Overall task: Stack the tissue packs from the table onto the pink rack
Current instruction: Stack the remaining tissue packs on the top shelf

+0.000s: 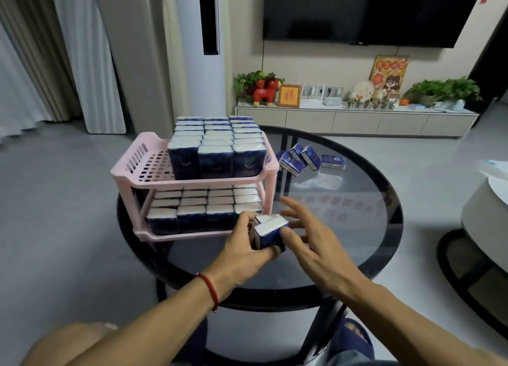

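The left hand (242,251) grips a small stack of dark-blue, white-topped tissue packs (270,232), fingers curled round its near and left sides. The right hand (310,238) is mostly open, fingers spread, thumb pressed against the stack's right face. The stack is held upright above the round black-rimmed glass table (357,228), just in front of the two-tier pink plastic rack (129,173), at the right end of its lower tier.

Both tiers already carry upright rows of packs. Free space appears on the upper tier's left portion, up and to the left of the hands; the left hand is nearer. Four loose packs (301,158) lie on the glass beyond the rack's right side, nearer the right hand.
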